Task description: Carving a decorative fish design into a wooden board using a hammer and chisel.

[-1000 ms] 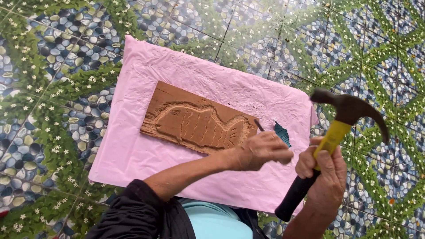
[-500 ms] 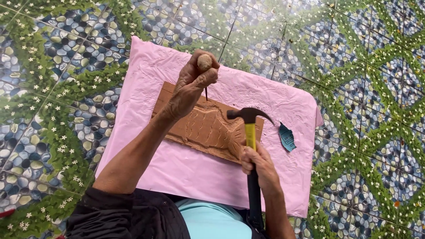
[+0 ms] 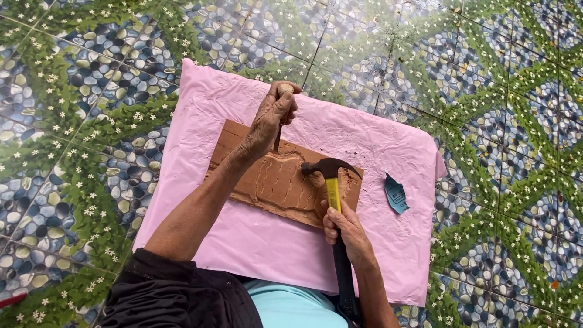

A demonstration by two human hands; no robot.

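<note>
**Chisel set on the carved board, hammer low beside it**

Nearest to the person, the right hand is wrapped shut round the hammer, gripping where the yellow part of the handle meets the black grip. The dark steel head hangs just over the right part of the board. It looks head-heavy and stiff, and I judge it best held further down the black grip for a full swing, or choked up as here for light taps.

Just beyond, the wooden board lies flat in the middle of a crumpled pink sheet. It is reddish-brown, long and rectangular, with wavy grooves and a raised outline cut into its face. It seems rigid and fairly solid, though the thin carved ridges could chip.

Further on, the left hand is closed round a chisel, held nearly upright with its pale rounded butt showing above the fingers and its narrow shaft touching the board's far edge.

A small blue scrap lies on the sheet to the right, with patterned pebble-print floor tiles all round.
</note>
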